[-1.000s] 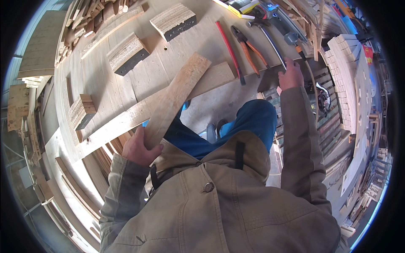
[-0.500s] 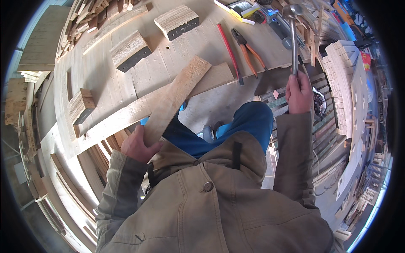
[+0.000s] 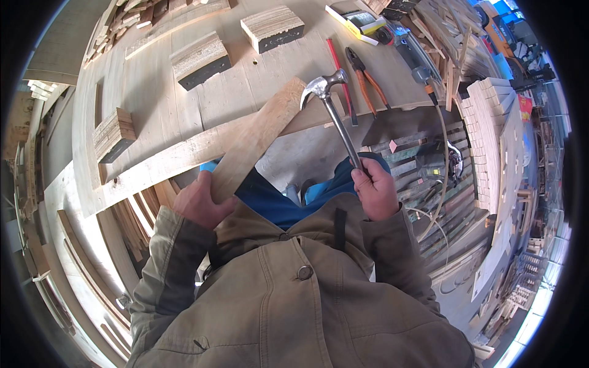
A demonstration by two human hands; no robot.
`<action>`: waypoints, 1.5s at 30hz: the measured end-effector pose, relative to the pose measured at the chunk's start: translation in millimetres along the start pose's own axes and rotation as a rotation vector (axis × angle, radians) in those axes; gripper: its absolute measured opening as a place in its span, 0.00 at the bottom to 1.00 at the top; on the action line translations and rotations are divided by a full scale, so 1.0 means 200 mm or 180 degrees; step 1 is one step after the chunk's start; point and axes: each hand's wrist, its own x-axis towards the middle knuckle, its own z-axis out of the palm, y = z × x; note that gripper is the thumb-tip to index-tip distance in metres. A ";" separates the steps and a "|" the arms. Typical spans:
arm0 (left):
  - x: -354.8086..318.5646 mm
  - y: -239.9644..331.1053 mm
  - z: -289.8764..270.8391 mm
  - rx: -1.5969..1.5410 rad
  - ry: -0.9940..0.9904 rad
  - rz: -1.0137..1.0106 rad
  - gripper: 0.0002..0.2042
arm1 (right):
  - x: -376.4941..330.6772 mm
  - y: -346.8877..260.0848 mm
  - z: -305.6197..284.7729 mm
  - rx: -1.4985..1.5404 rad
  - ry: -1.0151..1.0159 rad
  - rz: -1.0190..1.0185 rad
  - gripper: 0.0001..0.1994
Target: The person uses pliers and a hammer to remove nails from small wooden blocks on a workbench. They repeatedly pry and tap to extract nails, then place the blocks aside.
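My left hand (image 3: 204,201) is closed round the near end of a flat wooden board (image 3: 257,138), which slants away to the right across the workbench's front edge. In my right hand (image 3: 375,189) is a metal claw hammer (image 3: 338,119), gripped by its handle. The hammer's head is up at the board's far end, its claw turned left toward that end; I cannot tell whether they touch. Just beyond the hammer, a red bar (image 3: 341,80) and pliers with orange handles (image 3: 368,83) lie on the bench.
Three wooden blocks with dark sides, one of them a far block (image 3: 273,29), stand on the workbench (image 3: 153,132). A yellow-and-white box (image 3: 356,24) lies at the back. Scrap wood is heaped at the back left. Stacked timber (image 3: 488,135) and slatted pallets (image 3: 405,159) stand at right.
My right hand has brought the hammer left and inward, from upright at the right to beside the board's far end. My left hand keeps its hold on the board, and the view has shifted slightly.
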 end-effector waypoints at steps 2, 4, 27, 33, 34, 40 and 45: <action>0.00 0.00 0.00 0.0004 -0.0032 -0.0058 0.29 | -0.01 -0.04 0.00 0.0161 -0.0007 0.0032 0.13; 0.01 0.00 0.00 -0.0007 -0.0067 -0.0148 0.30 | -0.04 -0.10 -0.02 0.0547 -0.0017 0.0108 0.13; 0.02 -0.03 0.00 -0.0044 -0.0117 -0.0091 0.30 | 0.11 -0.05 0.09 -0.0397 -0.0450 0.0068 0.15; 0.02 -0.03 0.00 -0.0023 -0.0051 0.0006 0.30 | 0.14 -0.14 -0.01 -0.0314 0.0113 -0.0016 0.13; 0.02 -0.03 0.00 -0.0017 -0.0073 -0.0046 0.30 | 0.14 -0.14 -0.01 -0.0204 0.0110 -0.0116 0.13; 0.02 -0.02 0.00 -0.0003 -0.0095 -0.0084 0.30 | 0.17 -0.09 0.04 -0.1211 -0.0315 -0.0497 0.12; 0.02 -0.01 -0.01 -0.0139 -0.0007 0.0054 0.29 | 0.18 -0.14 0.01 -0.0660 0.0069 -0.0290 0.11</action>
